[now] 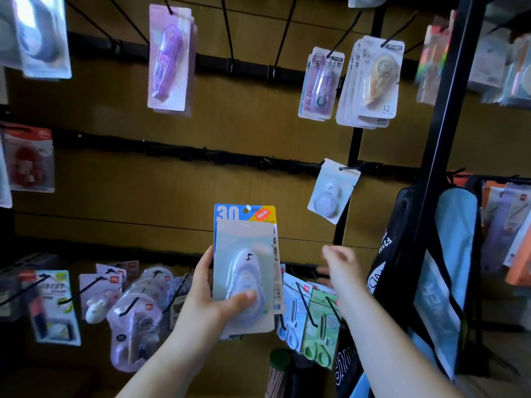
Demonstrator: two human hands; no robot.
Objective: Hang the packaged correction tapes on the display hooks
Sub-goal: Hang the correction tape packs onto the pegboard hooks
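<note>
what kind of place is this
Probably a stationery shop aisle. A board wall carries rows of black hooks, carded tape packs hang from them, some with numbers penned on, and the left hand holds a stack to hang.

The front correction tape pack has a glossy clear plastic blister over a pale, matt card back. The card behind it is printed blue and yellow with a slight sheen. The hanging pack and the purple pack show similar shiny plastic fronts. The display hooks look like thin black-coated metal wire. The back panel is matt brown, wood-look board. The blue-and-black bag seems smooth cloth.
</note>
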